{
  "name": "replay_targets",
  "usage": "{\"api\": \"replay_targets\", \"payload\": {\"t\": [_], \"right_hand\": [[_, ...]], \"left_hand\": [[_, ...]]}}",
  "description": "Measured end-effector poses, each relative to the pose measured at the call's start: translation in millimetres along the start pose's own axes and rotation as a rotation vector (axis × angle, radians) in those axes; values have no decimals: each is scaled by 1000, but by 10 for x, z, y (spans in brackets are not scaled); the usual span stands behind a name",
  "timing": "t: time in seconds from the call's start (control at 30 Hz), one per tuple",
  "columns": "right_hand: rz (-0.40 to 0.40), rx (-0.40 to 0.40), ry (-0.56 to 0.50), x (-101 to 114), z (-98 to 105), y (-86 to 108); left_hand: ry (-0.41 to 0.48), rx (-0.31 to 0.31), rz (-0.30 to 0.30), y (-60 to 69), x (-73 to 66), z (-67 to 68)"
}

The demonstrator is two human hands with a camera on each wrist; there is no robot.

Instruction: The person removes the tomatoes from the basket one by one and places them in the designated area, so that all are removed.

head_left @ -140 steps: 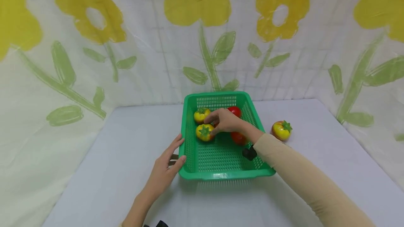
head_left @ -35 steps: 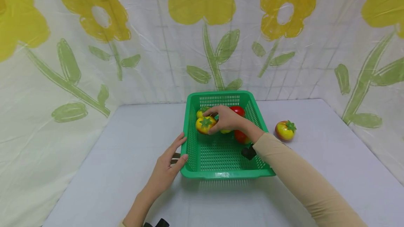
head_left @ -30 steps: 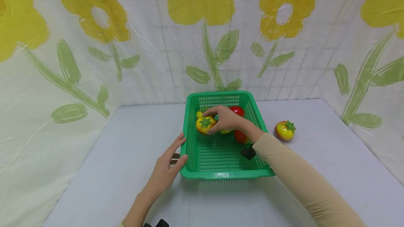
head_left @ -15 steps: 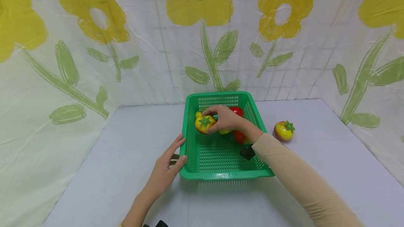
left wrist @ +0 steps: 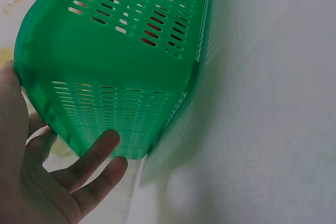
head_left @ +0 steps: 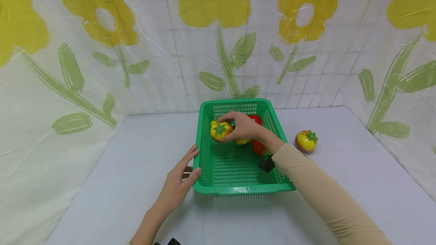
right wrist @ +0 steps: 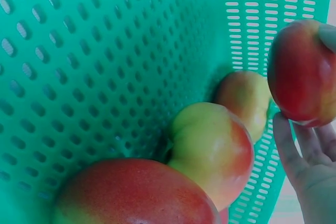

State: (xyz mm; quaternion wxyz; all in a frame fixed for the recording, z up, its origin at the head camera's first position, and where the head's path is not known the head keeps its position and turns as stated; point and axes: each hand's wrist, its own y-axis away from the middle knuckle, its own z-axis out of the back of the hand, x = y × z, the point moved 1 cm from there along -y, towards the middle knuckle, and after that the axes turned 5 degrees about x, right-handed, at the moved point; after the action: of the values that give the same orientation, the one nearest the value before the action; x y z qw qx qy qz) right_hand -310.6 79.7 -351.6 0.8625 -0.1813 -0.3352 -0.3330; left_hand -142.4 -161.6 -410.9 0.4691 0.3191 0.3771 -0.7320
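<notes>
In the head view my right hand (head_left: pixel 243 126) pinches a yellow-and-red fruit (head_left: pixel 220 131) with a green star-shaped leafy cap. Thumb and fingers sit on opposite sides of it, and the right wrist view has this fruit (right wrist: pixel 299 74) raised above the others. Below it is the green perforated basket (head_left: pixel 243 189). My left hand (head_left: pixel 177 180) rests at the basket's left rim, thumb and index finger touching the edge; two fairly straight fingers (left wrist: pixel 92 161) extend beneath the rim outside the wall. Part of the basket's contents is hidden behind my right hand.
Inside the basket lie a yellow fruit (head_left: pixel 242 141), red fruits (head_left: pixel 259 148) and, behind the held one, another yellow fruit (head_left: pixel 213 123). One more capped yellow-and-red fruit (head_left: pixel 306 141) lies on the white table (head_left: pixel 146 143), right of the basket. A flower-painted sheet (head_left: pixel 163 86) hangs behind.
The right hand took hold of the yellow-and-red fruit and raised it from the basket floor; over the last second it rose slightly more. A yellow fruit became visible beneath that hand. Left hand stayed put.
</notes>
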Motion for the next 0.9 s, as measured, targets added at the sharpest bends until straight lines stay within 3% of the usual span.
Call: {"api": "replay_targets", "payload": {"t": [0.53,0.9], "right_hand": [[3,-17,0,10,20,26],[10,-53,-55,59,58,24]], "left_hand": [[-22,-4,-24,-7,10,-13],[-29,0,3,5,8,0]]}}
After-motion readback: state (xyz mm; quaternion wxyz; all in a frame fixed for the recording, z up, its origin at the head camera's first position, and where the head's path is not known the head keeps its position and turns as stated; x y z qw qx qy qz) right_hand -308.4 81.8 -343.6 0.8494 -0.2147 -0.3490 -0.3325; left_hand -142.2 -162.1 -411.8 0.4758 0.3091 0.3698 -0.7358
